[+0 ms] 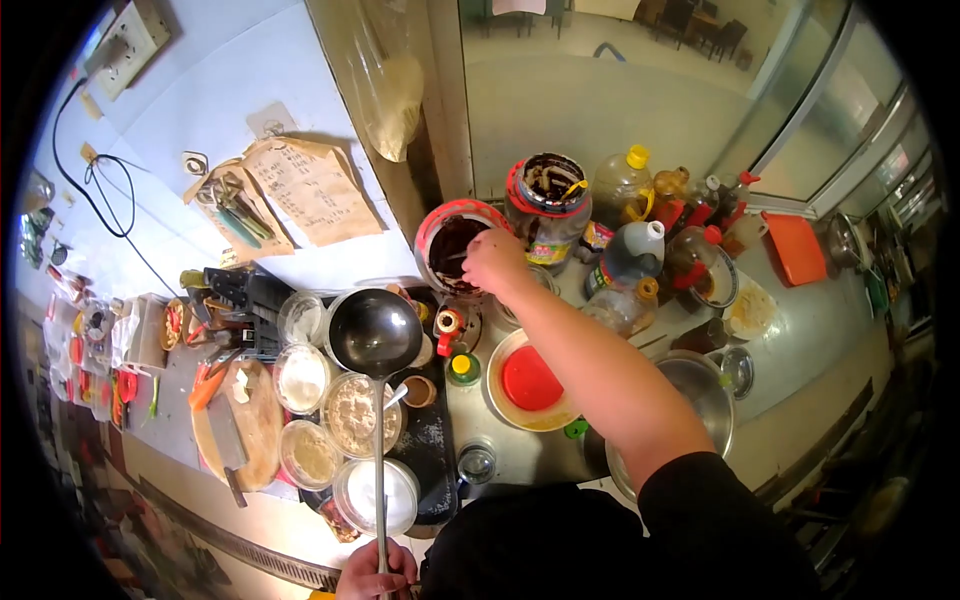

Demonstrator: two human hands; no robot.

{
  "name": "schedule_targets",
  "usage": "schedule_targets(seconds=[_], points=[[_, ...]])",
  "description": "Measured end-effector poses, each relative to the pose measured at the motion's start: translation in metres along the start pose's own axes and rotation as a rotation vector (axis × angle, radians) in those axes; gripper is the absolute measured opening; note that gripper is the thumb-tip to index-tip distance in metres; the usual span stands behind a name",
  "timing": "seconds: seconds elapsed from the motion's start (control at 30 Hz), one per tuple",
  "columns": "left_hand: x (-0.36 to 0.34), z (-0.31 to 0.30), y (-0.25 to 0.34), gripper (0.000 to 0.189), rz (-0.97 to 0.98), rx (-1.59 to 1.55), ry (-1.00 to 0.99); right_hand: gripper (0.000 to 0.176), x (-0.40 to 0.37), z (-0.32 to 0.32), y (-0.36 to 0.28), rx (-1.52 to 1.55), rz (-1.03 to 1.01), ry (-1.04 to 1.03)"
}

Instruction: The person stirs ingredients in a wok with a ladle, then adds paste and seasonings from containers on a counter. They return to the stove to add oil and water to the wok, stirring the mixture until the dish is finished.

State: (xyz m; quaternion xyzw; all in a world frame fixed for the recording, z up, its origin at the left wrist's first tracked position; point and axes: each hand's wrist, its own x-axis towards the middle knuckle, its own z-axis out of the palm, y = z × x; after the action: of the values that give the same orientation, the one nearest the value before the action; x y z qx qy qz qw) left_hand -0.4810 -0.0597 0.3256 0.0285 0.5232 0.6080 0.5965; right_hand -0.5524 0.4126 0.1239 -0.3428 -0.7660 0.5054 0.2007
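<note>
My left hand [377, 571], at the bottom edge, is closed around the long handle of a metal ladle [375, 332]. The ladle's dark, shiny bowl hangs over the seasoning containers. My right hand [495, 264] is stretched forward to a red-rimmed tub [428, 222] of dark paste. Its fingers are pinched around a thin, pale utensil [457, 256] that points into the paste; its end is hidden. Below the ladle stand a tub of light brown powder [362, 418] and a tub of white powder [375, 498]. A second large jar [548, 205] with dark paste stands behind my right hand.
Several oil and sauce bottles [628, 255] crowd the right. A bowl with a red inner dish [530, 378] and a metal basin [695, 385] lie beneath my right arm. A cleaver [228, 435] rests on a round wooden board [255, 425] at left. An orange-red tray [795, 248] lies far right.
</note>
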Motion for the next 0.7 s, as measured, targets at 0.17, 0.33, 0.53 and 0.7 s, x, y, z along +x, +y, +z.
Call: schedule_targets(seconds=[0.17, 0.33, 0.53, 0.7], points=[[-0.004, 0.009, 0.006, 0.032, -0.013, 0.041, 0.026, 0.025, -0.093, -0.075, -0.093, 0.502, 0.231, -0.004], [-0.003, -0.011, 0.006, 0.024, -0.256, -0.028, 0.012, 0.029, -0.126, -0.106, -0.099, 0.639, 0.288, 0.037], [0.001, -0.011, 0.004, 0.024, -0.19, -0.07, -0.075, 0.027, -0.174, -0.084, -0.127, 0.555, 0.047, 0.02], [0.0, -0.012, 0.007, 0.024, -0.178, -0.019, -0.138, 0.023, -0.193, -0.06, -0.126, -0.249, -0.646, -0.007]])
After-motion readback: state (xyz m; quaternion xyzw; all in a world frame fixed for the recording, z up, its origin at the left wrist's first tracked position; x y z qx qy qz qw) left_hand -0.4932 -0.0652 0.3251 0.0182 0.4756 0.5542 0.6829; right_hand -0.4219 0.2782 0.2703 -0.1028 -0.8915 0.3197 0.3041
